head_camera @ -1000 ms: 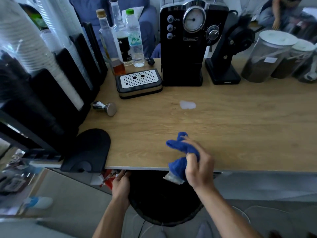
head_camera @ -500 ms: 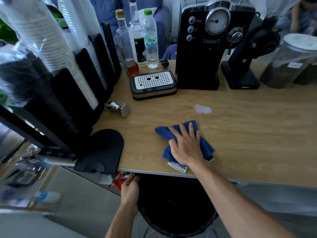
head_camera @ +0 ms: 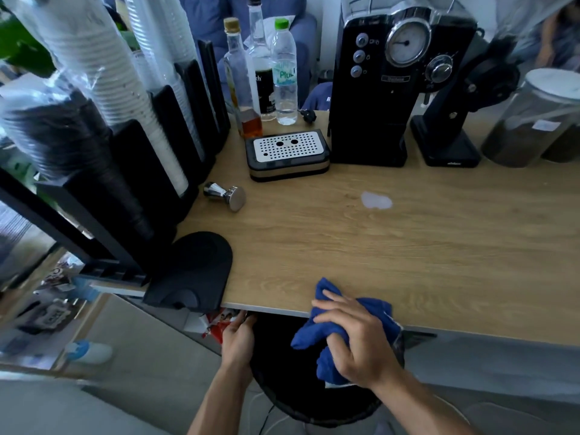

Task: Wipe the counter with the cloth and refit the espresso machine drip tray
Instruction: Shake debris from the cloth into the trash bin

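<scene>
Curling over a bunched blue microfibre cloth [head_camera: 342,340], the fingers [head_camera: 329,312] of the right hand [head_camera: 354,343] are closed on it at the near edge of the pale wood-grain table [head_camera: 408,255], where part of the cloth overhangs a round black bin [head_camera: 282,356] below. The left hand [head_camera: 238,337] is seen under the table edge, at the bin's rim beside some red packaging; whether its fingers grip anything cannot be told.

Further out, a small whitish spill [head_camera: 376,200] lies unwiped in the middle of the table, well apart from the cloth. Beyond it, the black drip tray with a perforated silver grille [head_camera: 287,153] is set on the table just beside the black espresso machine with a round gauge [head_camera: 392,83], not fitted into it. A steel tamper [head_camera: 226,194] lies on its side near the tray.

Two risks are judged. The spill could be smeared rather than lifted if a dirty fold of the cloth is dragged across it. The tamper or the bottles [head_camera: 263,73] behind the tray could be knocked over if the tray is lifted carelessly, and any liquid held inside it could be tipped out.
</scene>
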